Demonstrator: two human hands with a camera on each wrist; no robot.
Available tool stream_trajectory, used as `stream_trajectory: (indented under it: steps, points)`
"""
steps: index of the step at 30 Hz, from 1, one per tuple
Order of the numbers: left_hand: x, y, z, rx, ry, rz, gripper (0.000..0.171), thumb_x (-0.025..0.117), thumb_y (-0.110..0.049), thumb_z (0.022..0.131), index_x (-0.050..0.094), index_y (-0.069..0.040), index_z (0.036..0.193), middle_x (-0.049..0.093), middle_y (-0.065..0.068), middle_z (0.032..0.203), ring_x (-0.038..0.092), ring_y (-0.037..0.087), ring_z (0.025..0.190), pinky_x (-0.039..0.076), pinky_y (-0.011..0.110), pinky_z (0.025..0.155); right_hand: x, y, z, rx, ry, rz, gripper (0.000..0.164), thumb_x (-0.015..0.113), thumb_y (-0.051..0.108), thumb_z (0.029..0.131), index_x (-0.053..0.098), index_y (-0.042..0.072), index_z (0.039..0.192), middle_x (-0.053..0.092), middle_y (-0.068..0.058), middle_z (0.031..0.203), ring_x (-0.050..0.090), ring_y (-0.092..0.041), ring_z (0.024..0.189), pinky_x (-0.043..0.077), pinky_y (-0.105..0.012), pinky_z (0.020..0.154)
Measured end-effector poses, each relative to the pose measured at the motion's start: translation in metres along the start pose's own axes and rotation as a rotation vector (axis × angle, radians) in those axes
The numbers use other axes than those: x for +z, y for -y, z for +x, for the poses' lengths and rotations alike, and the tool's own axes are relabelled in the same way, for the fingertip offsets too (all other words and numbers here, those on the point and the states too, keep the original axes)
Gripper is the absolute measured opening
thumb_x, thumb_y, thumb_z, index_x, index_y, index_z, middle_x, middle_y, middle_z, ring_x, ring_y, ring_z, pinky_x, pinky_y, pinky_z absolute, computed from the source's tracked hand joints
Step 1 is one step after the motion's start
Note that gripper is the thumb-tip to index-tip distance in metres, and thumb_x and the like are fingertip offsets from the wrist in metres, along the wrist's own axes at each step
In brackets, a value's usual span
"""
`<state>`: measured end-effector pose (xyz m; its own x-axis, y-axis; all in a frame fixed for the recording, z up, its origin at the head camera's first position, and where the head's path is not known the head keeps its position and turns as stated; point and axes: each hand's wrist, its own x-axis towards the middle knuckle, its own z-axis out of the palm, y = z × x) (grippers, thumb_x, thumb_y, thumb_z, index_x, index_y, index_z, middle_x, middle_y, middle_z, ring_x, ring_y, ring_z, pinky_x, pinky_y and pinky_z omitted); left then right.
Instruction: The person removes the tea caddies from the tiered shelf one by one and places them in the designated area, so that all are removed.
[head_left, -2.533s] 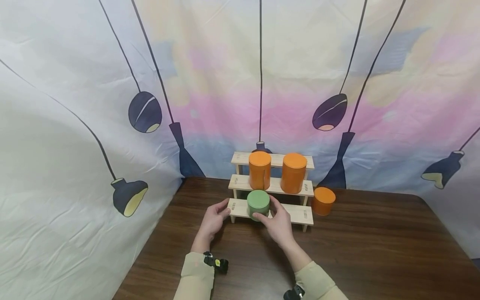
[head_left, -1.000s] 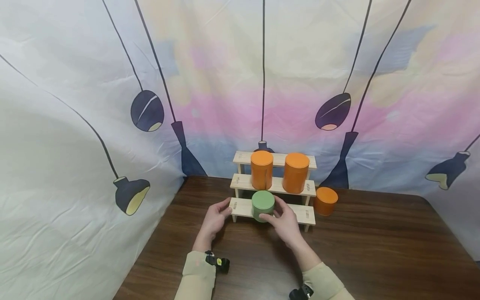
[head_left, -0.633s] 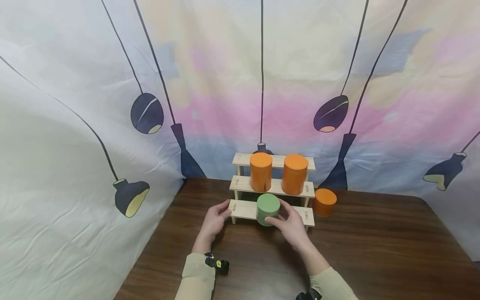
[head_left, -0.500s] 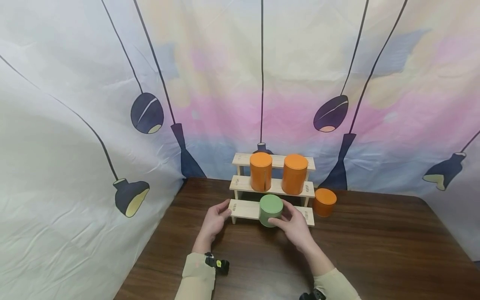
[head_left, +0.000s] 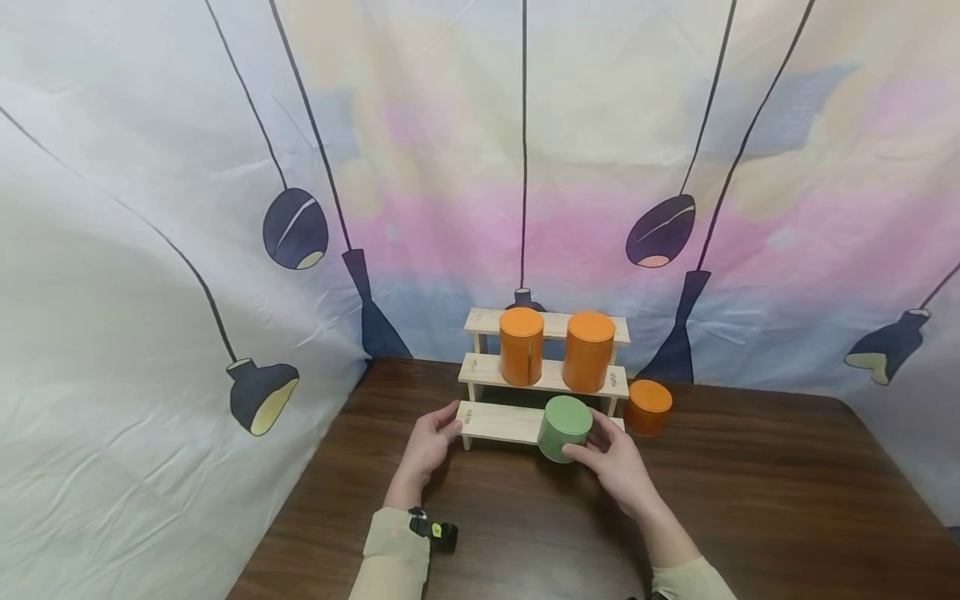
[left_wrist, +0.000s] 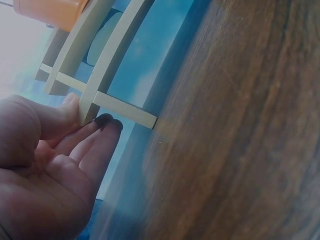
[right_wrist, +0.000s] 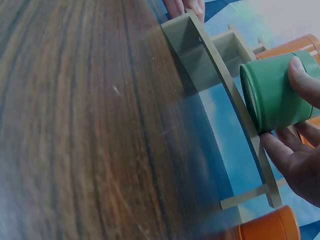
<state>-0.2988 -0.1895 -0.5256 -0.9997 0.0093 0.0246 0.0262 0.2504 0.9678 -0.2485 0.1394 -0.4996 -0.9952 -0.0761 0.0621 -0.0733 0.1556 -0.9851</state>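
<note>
A three-step wooden display rack (head_left: pixel 498 422) stands near the back of the table. My left hand (head_left: pixel 426 443) pinches the left end of its lowest step, thumb above and fingers beneath, as the left wrist view shows. My right hand (head_left: pixel 621 468) grips a green lidded canister (head_left: pixel 564 427) from the right side, thumb toward the front. This canister leans slightly over the right part of the lowest step. In the right wrist view, the base of the green canister (right_wrist: pixel 275 95) is close against the step's edge; whether it touches is unclear.
Two tall orange canisters (head_left: pixel 521 350) (head_left: pixel 588 354) stand on the middle step. A shorter orange canister (head_left: pixel 648 408) sits on the dark wooden table (head_left: pixel 750 492), just right of the rack. Behind hangs a cloth (head_left: pixel 450 167) printed with lamps.
My right hand has shifted the green canister rightward along the lowest step and a little toward the front, and it now leans. My left hand has stayed at the step's left end.
</note>
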Motion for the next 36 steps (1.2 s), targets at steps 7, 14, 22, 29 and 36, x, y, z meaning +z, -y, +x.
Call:
stream_trajectory:
  steps: [7,14,22,29,36]
  points:
    - [-0.001,0.002,-0.003,-0.018,-0.004,0.001,0.047,0.058,-0.006,0.110,0.053,0.000,0.156,0.051,0.022,0.160,0.050,0.038,0.146,0.039,0.057,0.121,-0.008,0.000,-0.004,-0.004,0.021,-0.024,0.084,0.087,0.017,0.093,0.042,-0.001,0.161,0.052,-0.026,0.156,0.052,-0.041,0.144,0.044,-0.050,0.118]
    - [0.000,0.004,-0.003,-0.007,0.000,0.002,0.046,0.058,-0.006,0.110,0.053,0.000,0.156,0.052,0.022,0.158,0.051,0.038,0.145,0.038,0.058,0.121,-0.035,0.001,-0.009,0.002,0.036,-0.076,0.086,0.090,0.020,0.090,0.044,0.000,0.160,0.053,-0.024,0.156,0.054,-0.040,0.142,0.047,-0.045,0.116]
    - [0.002,0.003,-0.002,0.004,0.002,0.003,0.046,0.057,-0.005,0.110,0.054,0.002,0.155,0.052,0.023,0.158,0.053,0.038,0.144,0.041,0.057,0.119,-0.100,0.010,-0.029,-0.043,-0.015,-0.214,0.088,0.087,0.021,0.094,0.038,-0.005,0.162,0.045,-0.030,0.161,0.054,-0.047,0.139,0.055,-0.031,0.104]
    - [0.001,0.000,-0.001,0.007,0.001,0.003,0.046,0.058,-0.005,0.109,0.055,0.001,0.154,0.052,0.022,0.158,0.051,0.037,0.145,0.041,0.056,0.120,-0.161,0.013,-0.039,0.061,-0.137,-0.307,0.096,0.078,0.040,0.100,0.024,0.000,0.169,0.037,-0.031,0.165,0.041,-0.049,0.147,0.050,-0.017,0.092]
    - [-0.001,0.001,0.001,0.004,-0.001,0.004,0.046,0.059,-0.005,0.109,0.056,0.000,0.154,0.053,0.021,0.158,0.048,0.038,0.147,0.038,0.057,0.121,-0.183,-0.009,-0.029,0.136,-0.159,-0.255,0.099,0.076,0.041,0.102,0.018,-0.003,0.169,0.029,-0.032,0.169,0.030,-0.050,0.154,0.045,-0.010,0.091]
